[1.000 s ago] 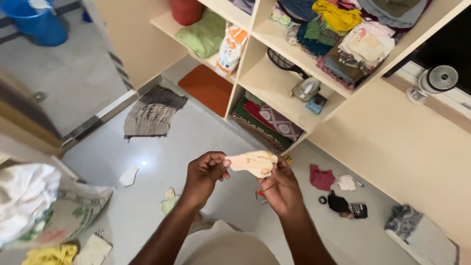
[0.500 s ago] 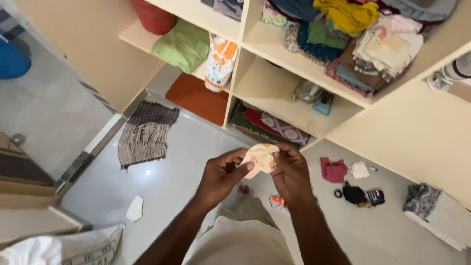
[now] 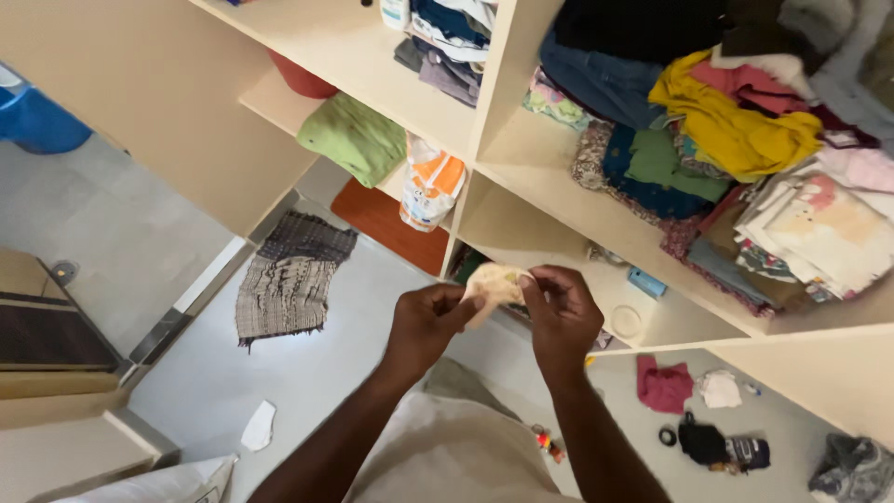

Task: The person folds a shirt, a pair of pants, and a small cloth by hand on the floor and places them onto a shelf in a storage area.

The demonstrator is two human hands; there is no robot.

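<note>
A small cream-coloured piece of cloth is held up between both hands in front of an open wooden shelf unit. My left hand pinches its left edge with thumb and fingers. My right hand grips its right edge with the fingers curled over it. Both hands hover level with the lower shelf compartment, above the grey floor. Most of the cloth is bunched between the fingers.
The shelves hold piled clothes, among them a yellow garment and a folded green cloth, plus an orange-and-white bag. On the floor lie a striped rug, a pink cloth and small dark items. A blue bin stands far left.
The view has tilted up and closer to the shelves. Both hands have stayed on the small cloth and raised it toward the lower shelf, working it between the fingers.
</note>
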